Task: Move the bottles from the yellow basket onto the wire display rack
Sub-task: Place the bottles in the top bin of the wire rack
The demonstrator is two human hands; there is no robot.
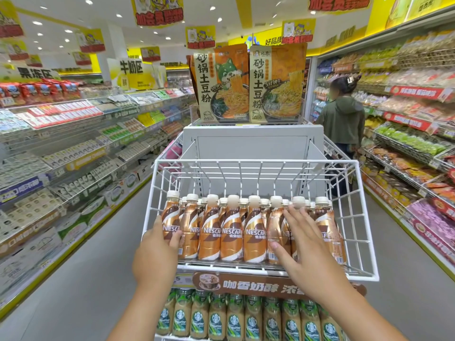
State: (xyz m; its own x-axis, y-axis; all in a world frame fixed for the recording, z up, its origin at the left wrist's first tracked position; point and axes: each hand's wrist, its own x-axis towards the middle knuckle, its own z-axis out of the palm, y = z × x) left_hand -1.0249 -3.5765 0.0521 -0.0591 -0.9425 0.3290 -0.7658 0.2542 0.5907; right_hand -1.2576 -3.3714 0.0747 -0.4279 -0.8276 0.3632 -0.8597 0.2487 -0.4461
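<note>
Head view looks down on the white wire display rack, whose upper basket holds rows of upright Nescafé coffee bottles filling its near edge from left to right. Your left hand wraps its fingers around the leftmost front bottle, thumb on the label. Your right hand lies flat with fingers spread open, resting against the fronts of the bottles at the right end, gripping none. The yellow basket is out of frame, so you cannot tell how many bottles remain. Below, the lower tier carries Starbucks bottles. The risk, as it looks: the bottles stand tight and tall, so a hard sideways push from either hand could topple the front row against the wire or forward over the low near rail. Press gently and evenly.
</note>
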